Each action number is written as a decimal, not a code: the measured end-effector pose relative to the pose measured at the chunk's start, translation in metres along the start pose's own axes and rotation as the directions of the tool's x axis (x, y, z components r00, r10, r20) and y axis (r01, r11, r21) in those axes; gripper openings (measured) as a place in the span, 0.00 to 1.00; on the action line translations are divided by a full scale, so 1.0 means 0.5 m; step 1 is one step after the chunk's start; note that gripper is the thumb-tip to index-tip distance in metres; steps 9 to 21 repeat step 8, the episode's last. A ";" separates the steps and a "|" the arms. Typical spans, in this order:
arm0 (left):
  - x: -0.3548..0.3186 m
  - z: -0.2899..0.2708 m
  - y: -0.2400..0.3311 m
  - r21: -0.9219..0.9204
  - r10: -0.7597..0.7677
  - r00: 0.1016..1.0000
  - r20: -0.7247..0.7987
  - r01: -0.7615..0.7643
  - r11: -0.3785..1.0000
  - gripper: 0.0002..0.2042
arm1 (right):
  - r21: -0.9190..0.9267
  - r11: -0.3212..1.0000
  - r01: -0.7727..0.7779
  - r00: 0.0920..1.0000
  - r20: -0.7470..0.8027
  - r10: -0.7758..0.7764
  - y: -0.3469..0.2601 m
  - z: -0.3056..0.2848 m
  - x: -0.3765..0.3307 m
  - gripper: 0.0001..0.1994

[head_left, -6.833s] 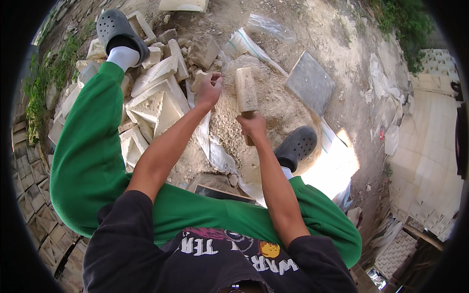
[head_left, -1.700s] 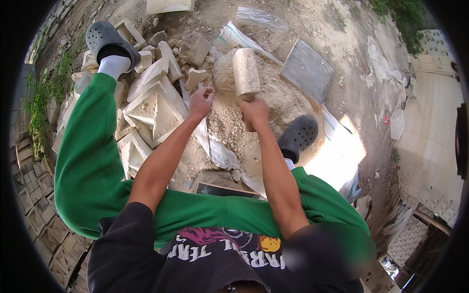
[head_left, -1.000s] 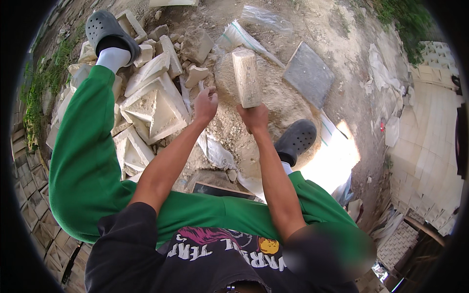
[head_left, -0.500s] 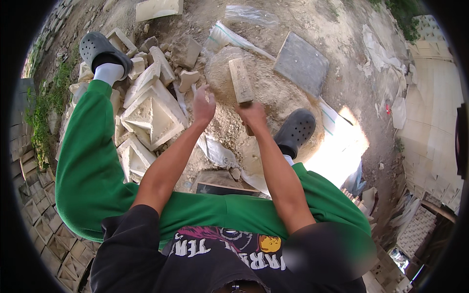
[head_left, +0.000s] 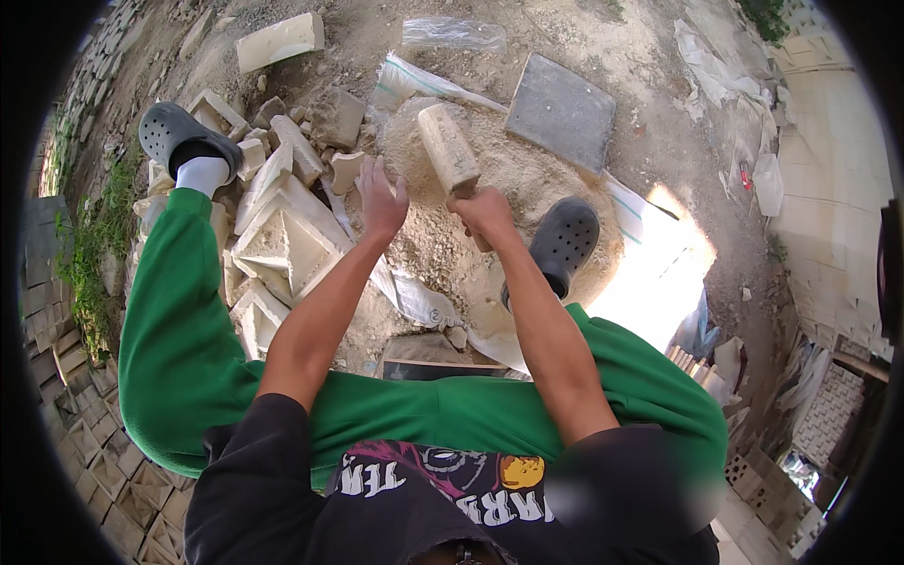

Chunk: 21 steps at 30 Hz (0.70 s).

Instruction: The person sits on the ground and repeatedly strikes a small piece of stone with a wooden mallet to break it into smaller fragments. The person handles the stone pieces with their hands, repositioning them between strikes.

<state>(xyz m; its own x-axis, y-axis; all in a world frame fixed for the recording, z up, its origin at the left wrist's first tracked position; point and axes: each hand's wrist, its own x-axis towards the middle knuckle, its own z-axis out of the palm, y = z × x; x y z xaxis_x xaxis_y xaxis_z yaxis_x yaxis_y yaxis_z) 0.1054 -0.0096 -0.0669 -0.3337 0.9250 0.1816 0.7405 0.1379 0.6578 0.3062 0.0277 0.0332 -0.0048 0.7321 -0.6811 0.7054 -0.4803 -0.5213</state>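
A mallet [head_left: 448, 149] with a pale, dusty block-shaped head is in my right hand [head_left: 484, 213], whose fingers wrap round its short handle. The head points away from me and tilts left, over a mound of crushed pale rubble [head_left: 428, 243]. My left hand [head_left: 384, 198] is open, with its fingers stretched away from me, left of the mallet. Close beside its fingertips lies a small broken chunk [head_left: 347, 171]; I cannot tell whether they touch. Further left are broken pale blocks with triangular hollows [head_left: 294, 240].
A grey square slab [head_left: 562, 111] lies beyond the mound at right. White woven sacking [head_left: 414, 294] shows under the rubble. My feet in grey clogs [head_left: 565, 237] flank the heap. A pale block [head_left: 280, 42] and clear plastic [head_left: 454, 35] lie farther off. Stacked blocks stand at lower left.
The mallet's head has tilted further to the left, still in my right hand. My left hand's fingers have straightened out. The whole view has shifted slightly.
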 end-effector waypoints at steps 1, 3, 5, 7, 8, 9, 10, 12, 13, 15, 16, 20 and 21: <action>0.010 0.014 -0.002 0.036 0.050 0.999 -0.010 -0.050 0.998 0.31 | 0.086 0.996 -0.004 1.000 -0.031 0.007 -0.001 -0.014 -0.010 0.17; 0.061 0.034 0.016 0.060 0.044 0.998 -0.034 -0.042 0.997 0.35 | 0.258 0.966 0.003 0.997 -0.077 0.018 -0.014 -0.047 -0.031 0.16; 0.081 0.069 0.035 0.124 0.052 0.999 -0.013 -0.050 0.991 0.39 | 0.319 0.947 0.046 0.993 -0.119 -0.008 -0.024 -0.087 -0.053 0.15; 0.071 0.117 0.051 0.231 0.071 0.996 0.055 -0.082 0.970 0.41 | 0.384 0.921 0.062 0.990 -0.143 -0.008 -0.016 -0.108 -0.060 0.15; 0.042 0.139 0.062 0.188 0.047 0.986 0.160 -0.077 0.979 0.44 | 0.420 0.906 0.057 0.988 -0.151 0.008 -0.010 -0.119 -0.057 0.15; 0.042 0.139 0.062 0.188 0.047 0.986 0.160 -0.077 0.979 0.44 | 0.420 0.906 0.057 0.988 -0.151 0.008 -0.010 -0.119 -0.057 0.15; 0.042 0.139 0.062 0.188 0.047 0.986 0.160 -0.077 0.979 0.44 | 0.420 0.906 0.057 0.988 -0.151 0.008 -0.010 -0.119 -0.057 0.15; 0.042 0.139 0.062 0.188 0.047 0.986 0.160 -0.077 0.979 0.44 | 0.420 0.906 0.057 0.988 -0.151 0.008 -0.010 -0.119 -0.057 0.15; 0.042 0.139 0.062 0.188 0.047 0.986 0.160 -0.077 0.979 0.44 | 0.420 0.906 0.057 0.988 -0.151 0.008 -0.010 -0.119 -0.057 0.15; 0.042 0.139 0.062 0.188 0.047 0.986 0.160 -0.077 0.979 0.44 | 0.420 0.906 0.057 0.988 -0.151 0.008 -0.010 -0.119 -0.057 0.15; 0.042 0.139 0.062 0.188 0.047 0.986 0.160 -0.077 0.979 0.44 | 0.420 0.906 0.057 0.988 -0.151 0.008 -0.010 -0.119 -0.057 0.15; 0.042 0.139 0.062 0.188 0.047 0.986 0.160 -0.077 0.979 0.44 | 0.420 0.906 0.057 0.988 -0.151 0.008 -0.010 -0.119 -0.057 0.15; 0.042 0.139 0.062 0.188 0.047 0.986 0.160 -0.077 0.979 0.44 | 0.420 0.906 0.057 0.988 -0.151 0.008 -0.010 -0.119 -0.057 0.15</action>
